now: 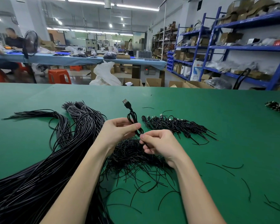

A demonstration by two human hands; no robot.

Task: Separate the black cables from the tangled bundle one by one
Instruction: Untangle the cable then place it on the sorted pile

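Both hands are holding one looped cable [132, 118]: the left hand [118, 129] is pinching its middle, the right hand [157, 143] its tail. A small pile of done cables [173, 125] is lying toward the table's [200, 101] far edge, while the big bundle [44, 172] at the left edge is waiting, so most work is probably left.

- The place is a factory workshop with an assembly floor.
- Blue steel shelving [242, 47] along the right wall holds cardboard boxes and bagged parts.
- A long worktable [81, 59] stands beyond the green desk's [200, 110] far edge, with seated workers, red plastic stools [59, 76] and open cartons [153, 81].
- Black cable bundles [44, 162] cover the desk's left side.
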